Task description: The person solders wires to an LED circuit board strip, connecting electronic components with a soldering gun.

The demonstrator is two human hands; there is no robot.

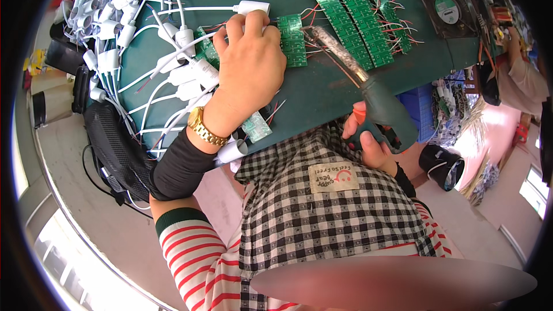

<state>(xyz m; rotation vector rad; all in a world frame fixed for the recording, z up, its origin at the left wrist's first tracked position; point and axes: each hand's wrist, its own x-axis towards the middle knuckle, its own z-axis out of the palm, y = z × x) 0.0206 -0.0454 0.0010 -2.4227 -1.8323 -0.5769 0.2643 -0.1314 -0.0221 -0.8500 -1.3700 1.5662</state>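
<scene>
My left hand [252, 57], a gold watch on its wrist, bends down over a green circuit board [294, 46] with its fingers curled. A white lamp holder [253, 7] with a cable lies at its fingertips. What the fingers pinch is hidden under the hand. My right hand [368, 138] is wrapped round the grip of a dark green soldering gun [385, 106] with an orange trigger. The metal barrel slants up and left, its tip beside the board's right edge, close to thin wires. Whether the tip touches them I cannot tell.
Many white lamp holders with cables [109, 29] pile up on the left of the green table [322, 95]. Long strips of circuit boards [340, 17] with red and white wires lie at the far right, near a black fan [446, 8]. A loose board [257, 126] lies by the front edge.
</scene>
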